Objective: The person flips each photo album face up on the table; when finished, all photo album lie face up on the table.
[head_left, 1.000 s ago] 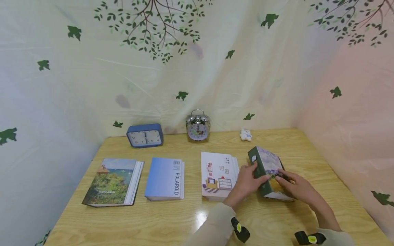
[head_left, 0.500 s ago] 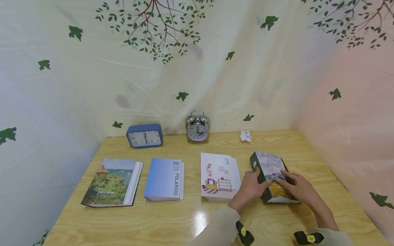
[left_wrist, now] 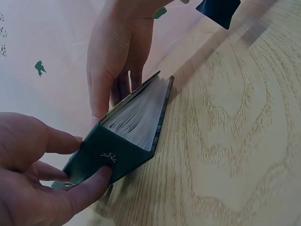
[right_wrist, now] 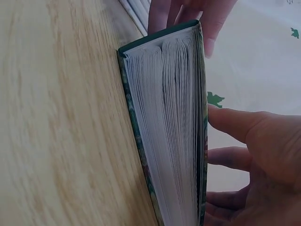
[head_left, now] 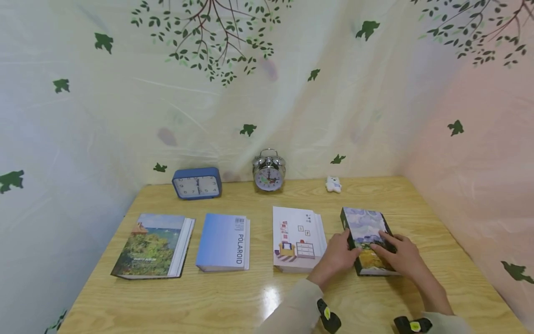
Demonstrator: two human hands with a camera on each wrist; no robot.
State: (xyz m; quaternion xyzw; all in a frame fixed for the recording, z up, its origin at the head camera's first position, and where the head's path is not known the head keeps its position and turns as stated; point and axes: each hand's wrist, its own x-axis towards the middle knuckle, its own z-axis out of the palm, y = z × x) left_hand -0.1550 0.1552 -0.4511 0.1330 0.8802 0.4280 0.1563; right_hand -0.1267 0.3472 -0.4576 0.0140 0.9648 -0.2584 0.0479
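Note:
A photo album (head_left: 367,225) with a painted landscape cover and a dark green spine (left_wrist: 110,153) lies flat on the table at the right. My left hand (head_left: 337,253) touches that spine, with the thumb and fingers against it in the left wrist view. On the front cover rests my right hand (head_left: 403,255), its fingers extended. The right wrist view has the album's white page edges (right_wrist: 164,94) facing the camera, with the right hand (right_wrist: 268,162) beside the cover. Left of the hands lies a white album (head_left: 294,239) with a drawn room on it.
A blue POLAROID album (head_left: 221,241) and a landscape photo album (head_left: 156,246) lie further left. Along the back stand a blue clock (head_left: 197,184), a silver twin-bell alarm clock (head_left: 269,171) and a small white bear figure (head_left: 333,184). A patterned curtain (head_left: 292,106) encloses the table (head_left: 225,301).
The green-spined album has gone from tilted, its spine showing, to flat on the table. Both hands stayed on it, and the right hand has shifted slightly left.

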